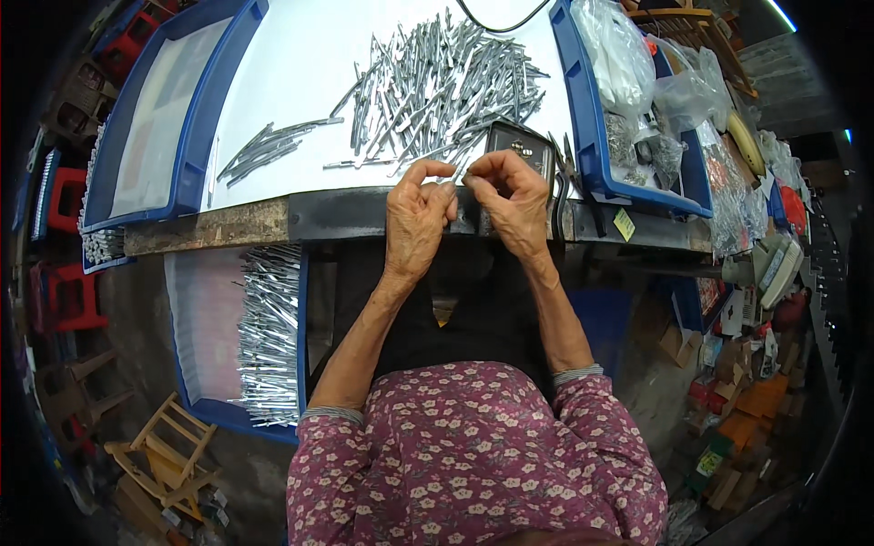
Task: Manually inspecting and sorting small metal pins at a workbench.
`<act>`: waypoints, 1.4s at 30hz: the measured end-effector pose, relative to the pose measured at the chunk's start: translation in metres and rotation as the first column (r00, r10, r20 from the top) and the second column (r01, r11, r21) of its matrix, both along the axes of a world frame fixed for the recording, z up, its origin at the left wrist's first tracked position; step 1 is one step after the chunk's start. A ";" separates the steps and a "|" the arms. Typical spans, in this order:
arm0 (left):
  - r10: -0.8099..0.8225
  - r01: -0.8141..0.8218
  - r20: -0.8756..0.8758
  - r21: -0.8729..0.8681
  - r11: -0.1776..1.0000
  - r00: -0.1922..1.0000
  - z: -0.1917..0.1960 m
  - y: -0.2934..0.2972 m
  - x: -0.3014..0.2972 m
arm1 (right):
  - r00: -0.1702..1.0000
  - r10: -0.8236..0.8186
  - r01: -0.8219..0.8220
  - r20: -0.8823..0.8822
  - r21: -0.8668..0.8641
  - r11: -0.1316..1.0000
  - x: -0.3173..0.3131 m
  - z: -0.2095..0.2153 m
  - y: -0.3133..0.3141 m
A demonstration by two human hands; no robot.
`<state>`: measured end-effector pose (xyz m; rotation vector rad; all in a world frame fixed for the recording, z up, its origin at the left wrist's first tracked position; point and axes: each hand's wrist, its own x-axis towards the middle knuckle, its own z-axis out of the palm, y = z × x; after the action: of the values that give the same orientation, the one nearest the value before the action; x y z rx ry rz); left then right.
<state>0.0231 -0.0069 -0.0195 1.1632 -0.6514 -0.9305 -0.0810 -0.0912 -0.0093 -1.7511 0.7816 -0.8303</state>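
Observation:
At the table's front edge, my left hand and my right hand meet with fingertips pinched. Between them is a slim silvery metal piece, mostly covered by the fingers; its exact kind cannot be made out. Just beyond lies a big heap of similar thin metal pieces on the white tabletop. A smaller bundle of grey metal strips lies to the left. Close behind my right hand sits a small dark tray with tiny bits in it.
Pliers lie right of the small tray. A blue bin with plastic bags stands at the right, a blue tray at the left. Below the table edge, another blue crate holds many metal pieces. A wooden stool lies lower left.

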 end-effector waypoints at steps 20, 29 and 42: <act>-0.051 0.046 -0.206 -0.029 0.999 0.977 0.002 0.003 0.007 | 0.998 0.019 -0.013 0.055 -0.107 0.994 0.002 -0.002 0.000; -0.213 0.175 -0.457 -0.124 0.977 0.864 0.006 0.008 0.014 | 0.954 0.117 -0.200 0.277 0.295 0.934 -0.001 0.009 -0.009; -0.081 0.055 -0.235 -0.115 0.992 0.969 0.007 0.008 0.003 | 0.954 0.097 -0.176 0.283 0.270 0.947 0.003 0.013 -0.008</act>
<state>0.0261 0.0011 -0.0121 0.9199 -0.5412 -1.0618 -0.0780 -0.0991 0.0035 -1.3792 0.5621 -0.7912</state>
